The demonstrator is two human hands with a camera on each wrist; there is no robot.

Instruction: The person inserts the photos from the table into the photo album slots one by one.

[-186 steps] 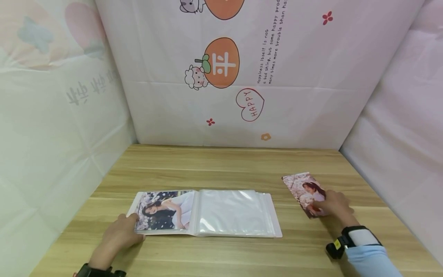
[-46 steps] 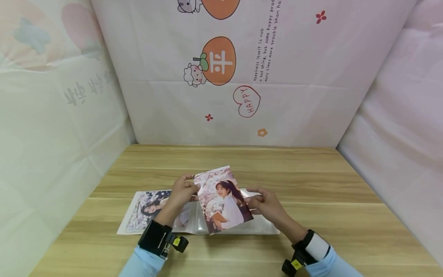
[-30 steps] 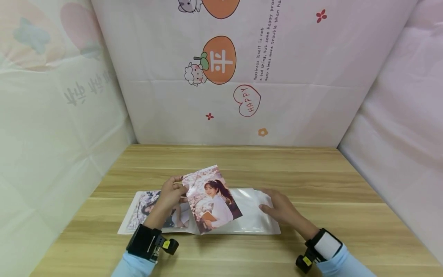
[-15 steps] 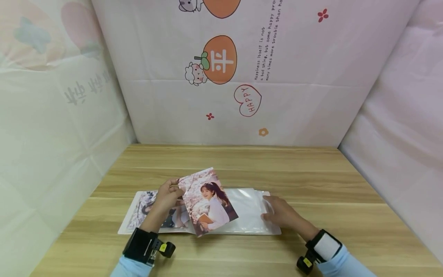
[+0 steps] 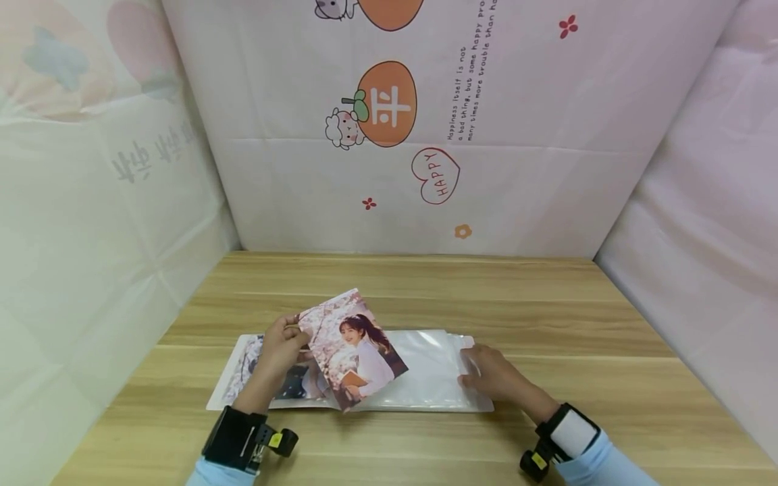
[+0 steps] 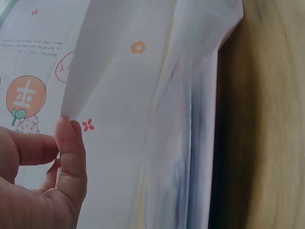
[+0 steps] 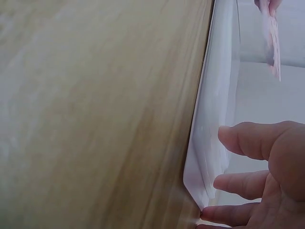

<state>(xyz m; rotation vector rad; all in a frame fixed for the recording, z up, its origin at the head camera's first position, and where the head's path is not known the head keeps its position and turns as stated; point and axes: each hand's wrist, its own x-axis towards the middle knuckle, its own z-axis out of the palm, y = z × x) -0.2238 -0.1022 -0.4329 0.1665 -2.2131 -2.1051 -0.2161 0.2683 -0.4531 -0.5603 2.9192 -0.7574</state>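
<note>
A person seated at a wooden table [image 5: 547, 297] works over an open photo album [image 5: 425, 398] lying flat near the table's front edge. The left hand [image 5: 276, 351] pinches a loose photo [image 5: 352, 347] by its upper left corner, thumb and fingers closed on the print, and holds it tilted above the album's middle, its lower edge down near the fold between the pages. The print shows a woman in white among pink blossoms. In the left wrist view the thumb [image 6: 71, 148] presses against the pale back of the photo [image 6: 143, 119].

The right hand [image 5: 495, 374] rests on the right-hand page, an unfilled clear plastic sleeve [image 5: 431, 368], with fingers bent lightly at the sleeve's outer edge. The right wrist view shows the fingertips [image 7: 224, 183] touching the edges of the stacked sleeves [image 7: 217, 119] at the album's corner; whether they grip a sleeve cannot be told.

The left-hand page holds another photo [image 5: 286, 385], partly hidden behind the left hand. Black bands circle both wrists, above pale blue cuffs. Pale printed sheets [image 5: 389, 135] with orange fruit and a red heart wall in the table.
</note>
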